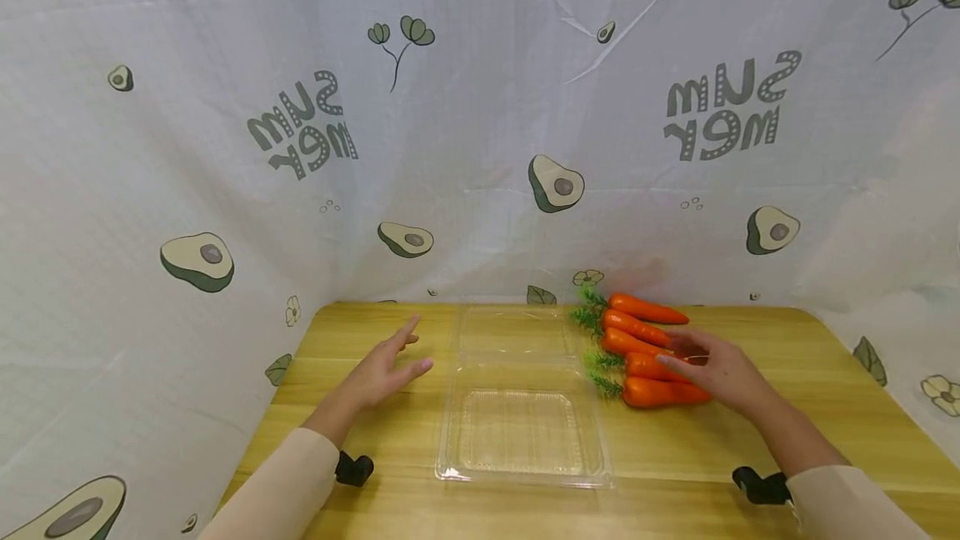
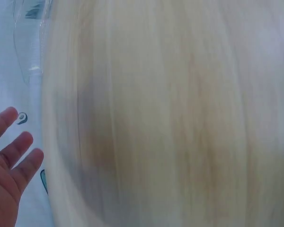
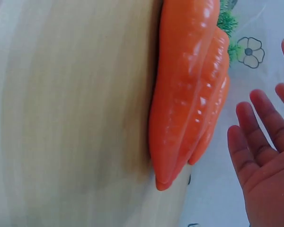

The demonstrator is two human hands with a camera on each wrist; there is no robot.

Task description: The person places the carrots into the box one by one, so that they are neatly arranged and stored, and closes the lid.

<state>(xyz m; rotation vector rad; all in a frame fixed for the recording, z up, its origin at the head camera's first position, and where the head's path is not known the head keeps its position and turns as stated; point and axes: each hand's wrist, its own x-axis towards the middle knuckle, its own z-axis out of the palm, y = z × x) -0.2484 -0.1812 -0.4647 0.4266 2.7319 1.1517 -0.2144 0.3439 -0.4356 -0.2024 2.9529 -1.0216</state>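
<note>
Several orange carrots point(image 1: 660, 392) with green frilly tops lie in a row on the right part of the table, tips to the right. My right hand point(image 1: 723, 369) hovers over their tips with its fingers spread. In the right wrist view that hand point(image 3: 270, 161) is apart from the carrots point(image 3: 182, 75) and holds nothing. A clear plastic clamshell box point(image 1: 525, 480) stands with its lid laid back, left of the carrots; nothing shows inside. Left of the box my left hand point(image 1: 378, 373) is held above the table, fingers extended, touching nothing.
The wooden table point(image 1: 405, 507) carries the box and carrots. A white curtain point(image 1: 480, 123) printed with avocados and letters hangs behind the table and along both sides. Dark wrist mounts point(image 1: 354, 469) show below the hands.
</note>
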